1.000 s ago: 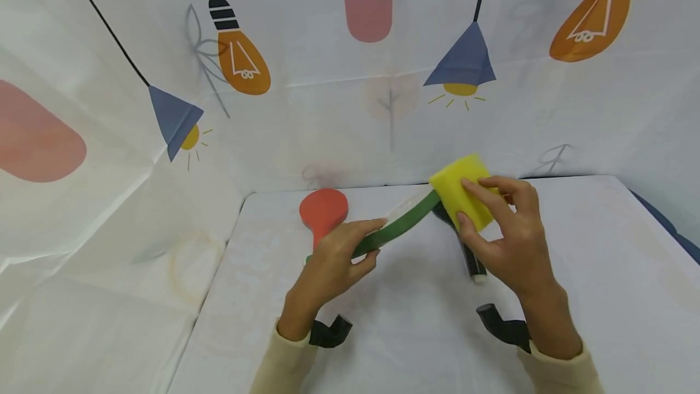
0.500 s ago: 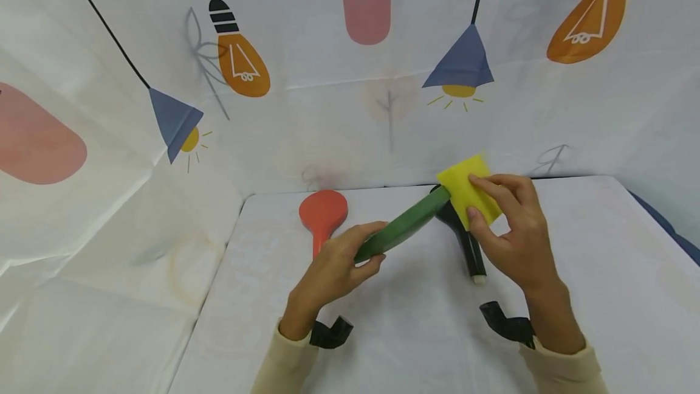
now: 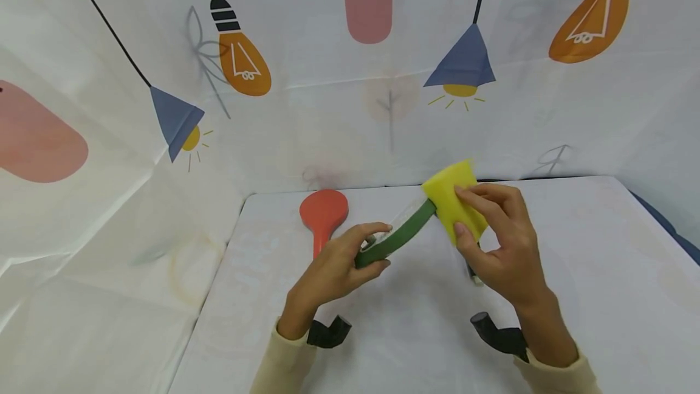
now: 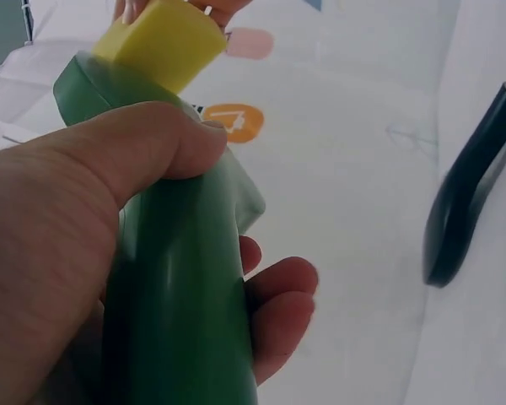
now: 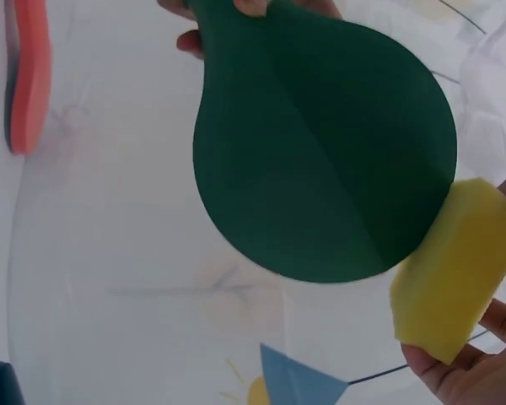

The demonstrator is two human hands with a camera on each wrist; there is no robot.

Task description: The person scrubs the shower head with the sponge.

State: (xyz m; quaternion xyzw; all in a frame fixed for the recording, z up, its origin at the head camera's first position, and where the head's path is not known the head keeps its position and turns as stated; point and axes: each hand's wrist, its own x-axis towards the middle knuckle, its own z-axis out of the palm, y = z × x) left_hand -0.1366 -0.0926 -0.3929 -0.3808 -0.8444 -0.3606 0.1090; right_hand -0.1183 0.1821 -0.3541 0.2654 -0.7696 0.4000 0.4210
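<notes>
My left hand [image 3: 335,266] grips a green paddle-shaped thing [image 3: 401,234] by its handle, thumb on one side in the left wrist view. Its broad round head [image 5: 320,152] fills much of the right wrist view; its exact kind is unclear. In the head view it tilts up to the right, showing a pale upper side. My right hand [image 3: 505,242] pinches a yellow sponge [image 3: 454,196] between thumb and fingers. The sponge [image 5: 460,266] touches the rim of the green head. Both things are held above the table.
A red thing [image 3: 322,214] of similar round-headed shape lies on the white table [image 3: 404,333], behind my left hand. A dark one [image 3: 473,271] lies mostly hidden under the sponge and right hand. A printed white sheet [image 3: 339,114] rises behind the table.
The green thing first rolled its pale side out of sight, then turned it back into view. The sponge shifted right, then back left and slightly down along the rim, covering more of the dark thing.
</notes>
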